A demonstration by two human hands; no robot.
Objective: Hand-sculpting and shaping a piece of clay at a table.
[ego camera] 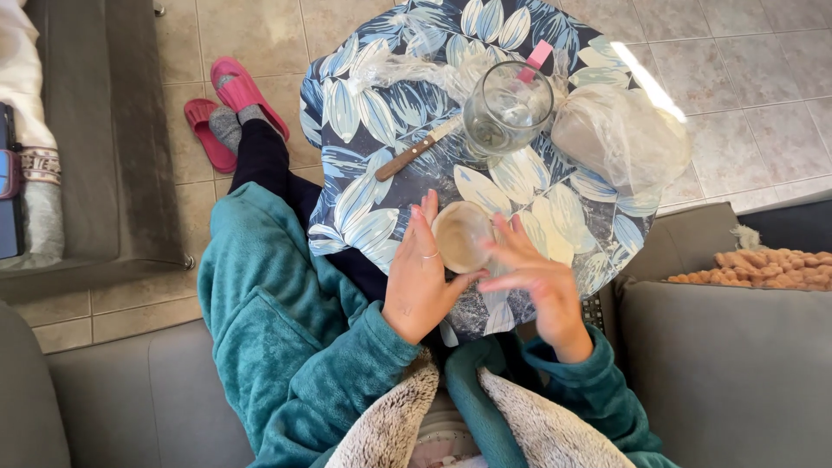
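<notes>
A round beige flat piece (459,234), like a disc of dough or a lid, sits on the leaf-patterned blue tray (347,121) near its front edge. My left hand (420,282) cups its left side, a ring on one finger. Over its right side my right hand (533,277) is blurred, fingers spread and touching it. Farther back on the tray stands a clear glass jar (507,108) with a pink tag. A wooden-handled knife (416,149) lies to the jar's left. A clear plastic bag (620,134) with something pale inside lies at the right.
I sit on a grey sofa (737,373) in a teal robe, legs stretched out with pink slippers (230,108) on a tiled floor. A grey seat (95,130) stands at the left. An orange knitted cloth (763,264) lies at the right.
</notes>
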